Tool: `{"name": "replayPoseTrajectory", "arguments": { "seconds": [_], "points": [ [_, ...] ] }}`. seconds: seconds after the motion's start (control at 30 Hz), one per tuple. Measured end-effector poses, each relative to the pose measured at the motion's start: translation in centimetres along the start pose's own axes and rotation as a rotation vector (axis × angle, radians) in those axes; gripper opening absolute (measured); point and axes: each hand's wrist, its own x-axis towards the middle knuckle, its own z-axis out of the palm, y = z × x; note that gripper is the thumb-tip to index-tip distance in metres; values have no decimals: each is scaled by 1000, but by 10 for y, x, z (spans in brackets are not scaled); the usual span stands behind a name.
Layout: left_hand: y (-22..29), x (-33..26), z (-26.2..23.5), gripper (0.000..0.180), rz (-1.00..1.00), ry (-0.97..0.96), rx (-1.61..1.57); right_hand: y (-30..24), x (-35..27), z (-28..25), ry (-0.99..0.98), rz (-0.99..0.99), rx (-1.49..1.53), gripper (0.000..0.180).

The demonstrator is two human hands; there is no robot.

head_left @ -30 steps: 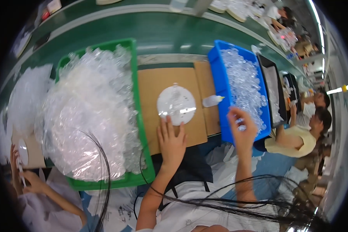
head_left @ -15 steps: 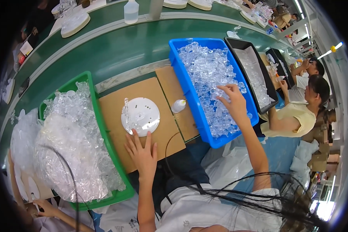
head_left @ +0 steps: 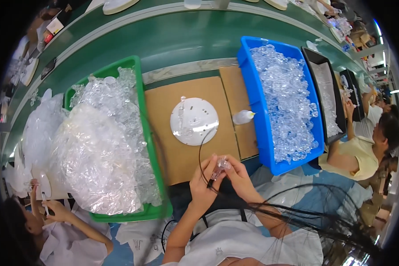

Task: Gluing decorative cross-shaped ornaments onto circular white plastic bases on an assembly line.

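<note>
My left hand (head_left: 202, 185) and my right hand (head_left: 241, 181) meet close to my body, over the near edge of the cardboard. Between their fingertips is a small transparent plastic piece (head_left: 221, 166), gripped from both sides; the fingers partly hide its shape. Beyond them lies a round white disc (head_left: 204, 116) with small slots and holes. Some transparent plastic parts (head_left: 182, 116) rest along the left side of the disc. The cardboard sheet (head_left: 164, 155) lies under it. To the right of the disc, a small white bottle with a yellow tip (head_left: 243, 117) lies on its side.
A blue bin (head_left: 265, 139) of transparent plastic pieces stands right, beside a black tray (head_left: 339, 113). At left, a green bin (head_left: 142, 99) holds similar pieces and a large plastic bag (head_left: 97, 164). Co-workers sit on both sides. A green worktop (head_left: 186, 44) stretches behind.
My right hand has come from the blue bin to my left hand, now with a transparent plastic piece. My left hand has left the disc's edge. The small bottle now lies tipped over. The view has shifted.
</note>
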Motion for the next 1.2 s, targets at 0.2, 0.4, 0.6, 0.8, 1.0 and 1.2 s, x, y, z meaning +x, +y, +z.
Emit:
{"name": "replayPoseTrajectory", "arguments": {
  "seconds": [0.2,0.4,0.6,0.8,1.0,1.2],
  "points": [
    [-33,23,-4,49,175,84,312,-31,30,-12,9,-288,-708,42],
    [-49,30,13,39,198,202,530,1,74,-14,291,-182,-485,27],
    [-57,28,13,40,230,123,691,10,101,-14,246,-353,-566,24],
    [-62,28,13,45,219,-1,733,8,105,-20,160,-232,-544,21],
    [-63,24,18,50,151,-140,825,3,103,-17,194,-336,-575,20],
    [-69,17,7,52,123,-140,884,8,105,-13,89,-299,-506,23]
  ]
}}
